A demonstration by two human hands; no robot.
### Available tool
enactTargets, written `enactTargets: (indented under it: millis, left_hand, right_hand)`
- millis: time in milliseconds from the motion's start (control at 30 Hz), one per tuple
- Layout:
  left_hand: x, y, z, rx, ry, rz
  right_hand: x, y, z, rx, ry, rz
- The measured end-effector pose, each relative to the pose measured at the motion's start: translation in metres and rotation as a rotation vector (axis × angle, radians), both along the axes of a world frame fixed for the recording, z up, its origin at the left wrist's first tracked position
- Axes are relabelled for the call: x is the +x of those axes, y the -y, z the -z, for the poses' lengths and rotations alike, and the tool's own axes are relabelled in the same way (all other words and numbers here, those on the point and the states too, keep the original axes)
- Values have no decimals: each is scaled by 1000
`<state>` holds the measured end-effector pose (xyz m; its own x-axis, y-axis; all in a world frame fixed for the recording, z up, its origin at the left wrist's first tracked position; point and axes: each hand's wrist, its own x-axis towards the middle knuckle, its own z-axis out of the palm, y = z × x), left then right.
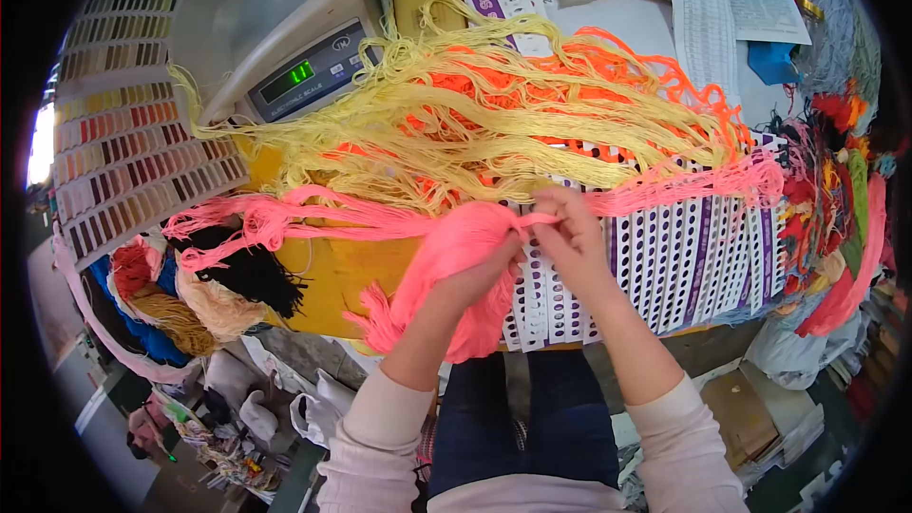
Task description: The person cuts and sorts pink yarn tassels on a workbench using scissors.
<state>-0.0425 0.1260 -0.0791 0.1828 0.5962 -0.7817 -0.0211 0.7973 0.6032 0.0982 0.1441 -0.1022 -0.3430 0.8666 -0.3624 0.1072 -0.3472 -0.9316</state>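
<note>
A thick hank of pink thread (465,242) hangs in a bundle over the near side of the table. My left hand (483,275) is closed around it, its fingers partly hidden by the strands. My right hand (573,239) pinches a narrow twist of the same pink thread just right of the bundle. Loose pink strands stretch out to both sides, tangled at the far left and far right. Behind my hands lie a long pale yellow hank (494,128) and bright orange thread (608,62), partly covered by the yellow.
An electronic scale (313,66) with a white tray stands at the back left, beside a thread colour chart (133,123). Punched white-and-purple cards (693,256) cover the right of the yellow tabletop (351,290). Black thread (252,271) and coloured bundles crowd the table's ends.
</note>
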Motion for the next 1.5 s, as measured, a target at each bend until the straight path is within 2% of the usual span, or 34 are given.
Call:
enactTargets:
  millis: [100,133,233,267,367,400,500,533,600,633,667,700,733,867,900,933,967,1033,1133,1200,1233,1333,1367,1400,1467,1500]
  left_hand:
    - [-25,11,14,-76,453,-489]
    - [-29,12,4,-219,373,-567]
    - [-35,18,2,-186,574,-239]
    - [-31,15,-1,-176,471,-236]
    - [-40,14,-9,-146,309,-616]
    - [-53,16,-17,-133,283,-713]
    - [-105,34,-38,41,166,-941]
    - [-129,40,-46,99,166,-989]
    - [-178,49,-59,161,228,-1009]
    - [-188,48,-66,191,177,-1023]
    - [-190,49,-70,251,-100,-1129]
    - [-217,64,-54,344,-565,-900]
    - [-198,58,-48,332,-772,-870]
    - [-60,27,-41,506,-635,-195]
    - [-46,23,-26,519,-587,-37]
    - [-31,18,-10,538,-533,116]
    - [-24,16,-1,232,-344,104]
    - [-29,11,9,389,-563,256]
    - [-58,16,-7,14,-179,-197]
    - [-119,38,-13,-106,-435,-316]
    - [-135,41,-29,-85,-396,-400]
    - [-176,50,-72,41,-270,-581]
    - [-179,54,-81,137,-168,-741]
    - [-179,54,-94,196,-231,-913]
    - [-157,56,-132,204,-245,-1065]
    - [-157,77,-139,213,-80,-1074]
  right_hand:
    - [5,-8,0,-80,-284,81]
    - [6,-9,-5,-116,-227,-37]
    - [-12,-4,-4,338,129,-211]
    - [-11,-4,-1,152,122,-254]
    - [-8,-8,3,157,-158,-95]
    - [-9,-5,-2,-251,-298,24]
    - [-2,-8,5,69,20,-248]
    - [-3,-13,-6,-88,-27,-237]
    - [-6,-10,-4,178,124,-271]
    - [-8,-9,-3,315,199,-288]
    - [-9,-9,-5,271,193,-273]
    - [-10,-7,-5,291,209,-279]
    - [-11,-7,-5,321,226,-284]
    - [-15,-7,4,463,202,-253]
    - [-15,-8,5,479,173,-228]
    - [-14,-10,3,315,83,-205]
    - [-14,-9,0,183,40,-145]
    - [-14,-6,-4,-85,-45,-12]
    - [-15,-6,0,15,117,-98]
    - [-19,-3,9,292,261,-176]
    - [-20,-3,11,435,333,-212]
    - [-24,-4,7,473,412,-238]
    - [-25,-3,6,494,419,-239]
    - [-25,-5,0,409,429,-285]
    - [-24,-7,-3,357,354,-277]
    - [-22,-6,-8,325,321,-274]
